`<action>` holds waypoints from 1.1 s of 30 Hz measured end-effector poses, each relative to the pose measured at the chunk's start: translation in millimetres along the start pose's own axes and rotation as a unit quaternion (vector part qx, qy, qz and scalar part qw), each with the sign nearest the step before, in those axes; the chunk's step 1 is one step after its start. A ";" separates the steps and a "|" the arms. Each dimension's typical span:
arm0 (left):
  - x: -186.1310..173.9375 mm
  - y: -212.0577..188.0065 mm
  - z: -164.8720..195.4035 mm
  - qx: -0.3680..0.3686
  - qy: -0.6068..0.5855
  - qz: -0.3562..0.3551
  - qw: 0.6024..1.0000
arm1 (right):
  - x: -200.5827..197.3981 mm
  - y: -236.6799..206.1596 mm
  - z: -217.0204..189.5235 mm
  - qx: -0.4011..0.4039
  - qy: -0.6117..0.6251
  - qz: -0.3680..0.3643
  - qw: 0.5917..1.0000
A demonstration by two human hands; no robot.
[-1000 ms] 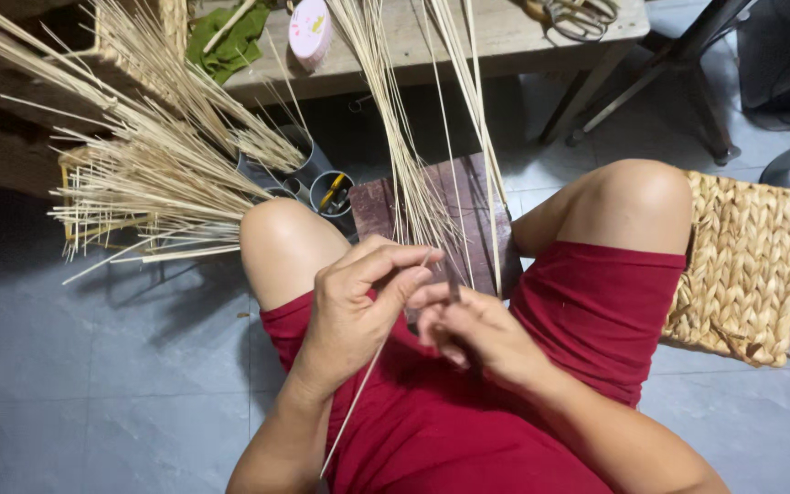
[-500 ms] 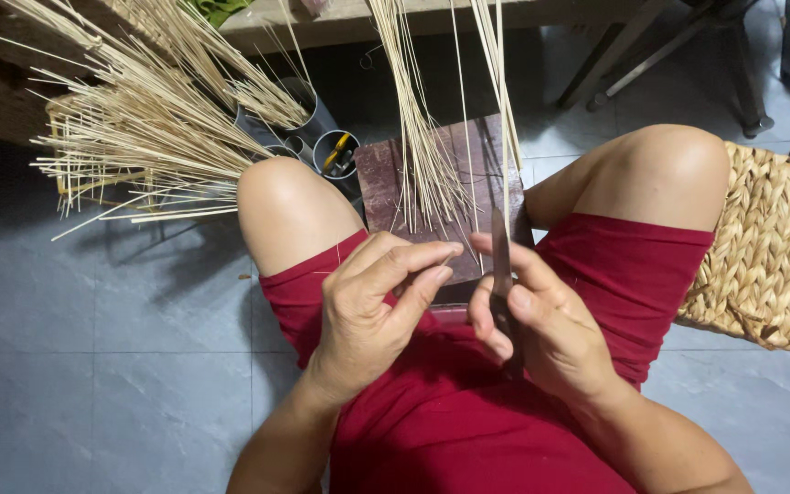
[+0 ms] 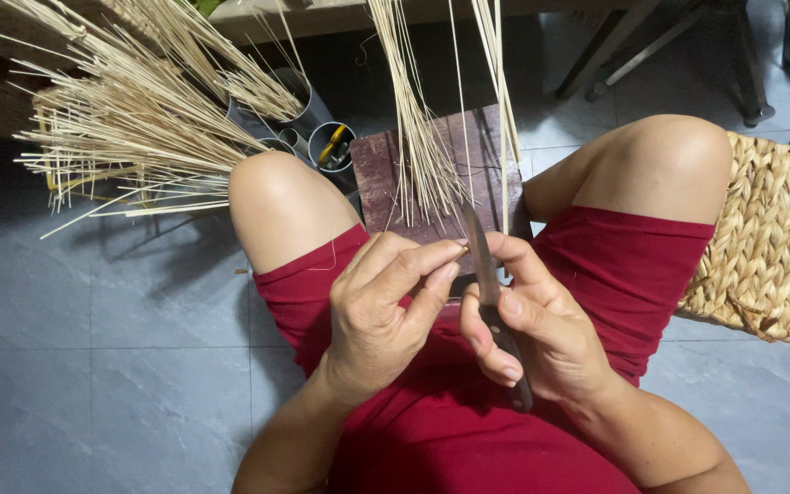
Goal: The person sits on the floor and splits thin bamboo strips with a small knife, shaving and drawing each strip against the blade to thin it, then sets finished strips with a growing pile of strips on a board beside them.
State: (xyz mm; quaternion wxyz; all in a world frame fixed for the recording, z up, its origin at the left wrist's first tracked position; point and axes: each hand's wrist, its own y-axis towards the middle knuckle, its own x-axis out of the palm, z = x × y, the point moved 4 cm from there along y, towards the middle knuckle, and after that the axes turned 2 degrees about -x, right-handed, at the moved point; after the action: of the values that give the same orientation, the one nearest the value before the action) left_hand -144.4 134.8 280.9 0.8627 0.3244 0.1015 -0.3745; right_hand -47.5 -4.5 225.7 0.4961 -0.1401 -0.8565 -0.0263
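I sit in red shorts with both hands over my lap. My right hand (image 3: 528,334) grips a dark narrow knife (image 3: 485,270), blade pointing up and away. My left hand (image 3: 386,306) pinches the lower end of a thin pale strip (image 3: 507,137) right beside the blade, thumb and forefinger closed on it. Several more pale strips (image 3: 418,137) hang down from the table edge onto a dark wooden block (image 3: 377,174) that stands between my knees.
A big bundle of pale sticks (image 3: 139,119) fans out at the upper left. Small metal cans (image 3: 331,146) with tools stand by my left knee. A woven mat (image 3: 770,247) lies at the right. Table legs (image 3: 669,46) stand behind, on grey floor tiles (image 3: 93,366).
My hands rose from low over my lap toward the block. The right hand now shows the knife upright at the strip, and the view has tilted downward.
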 end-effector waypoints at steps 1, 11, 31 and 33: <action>0.6 -0.6 0.5 0.002 0.002 0.000 1.000 | -0.5 -0.1 0.5 0.001 0.002 0.003 1.000; 3.3 -4.1 1.1 0.011 0.017 0.005 1.000 | -3.3 -1.7 3.9 0.000 0.021 -0.008 1.000; 5.2 -6.0 3.4 0.045 0.034 0.032 0.998 | -2.4 -4.9 5.8 0.011 0.038 -0.009 0.999; 5.5 -6.1 3.5 0.048 0.034 0.030 0.998 | -2.5 -5.3 5.9 0.014 0.042 -0.010 0.999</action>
State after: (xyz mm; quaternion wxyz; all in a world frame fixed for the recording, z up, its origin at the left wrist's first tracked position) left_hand -145.1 126.3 278.3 0.8532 0.3808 0.1024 -0.3415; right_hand -52.6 -9.0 221.0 0.5334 -0.1236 -0.8364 -0.0255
